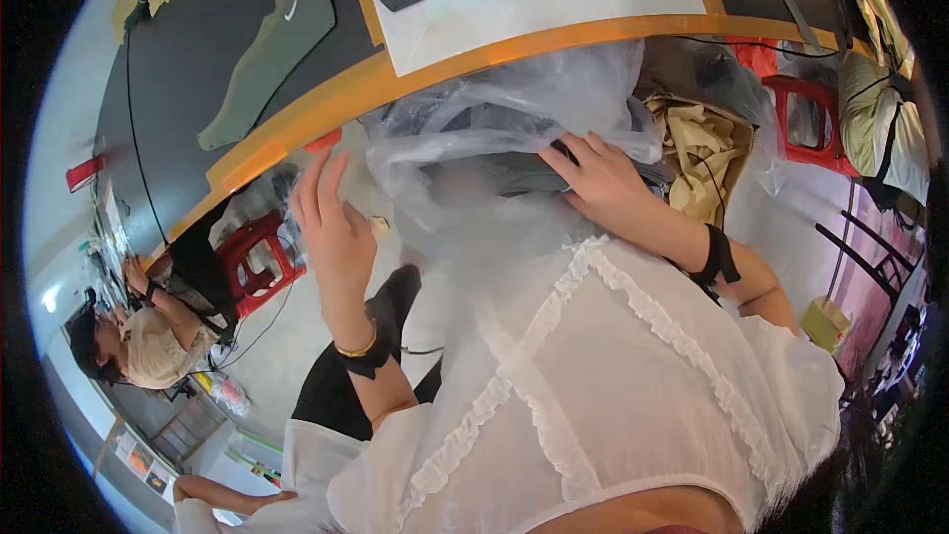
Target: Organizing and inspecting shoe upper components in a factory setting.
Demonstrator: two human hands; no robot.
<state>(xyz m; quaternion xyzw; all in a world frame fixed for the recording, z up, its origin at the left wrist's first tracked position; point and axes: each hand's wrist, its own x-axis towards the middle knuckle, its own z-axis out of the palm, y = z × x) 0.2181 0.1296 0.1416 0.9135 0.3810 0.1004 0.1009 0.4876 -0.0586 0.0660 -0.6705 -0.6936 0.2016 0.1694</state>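
Note:
A clear plastic bag (425, 153) hangs open below the table's front edge, close against my body. Dark grey flat pieces (509, 176) are stacked inside it, partly hidden by the cloudy plastic. At the bag's mouth, the fingers and thumb of my right hand (603, 181) are bent round the edge of the dark grey pieces. How many they pinch cannot be made out. My left hand (334, 237) is raised to the left of the bag, apart from it, with its fingers stretched out and nothing in them.
Ahead is a dark table (188, 59) with an orange edge, bearing a grey-green shaped piece (272, 59) and a white sheet (554, 10). A carton of tan paper (697, 153) stands right of the bag. Red stools (259, 262) flank the area. Another person (163, 341) sits far left.

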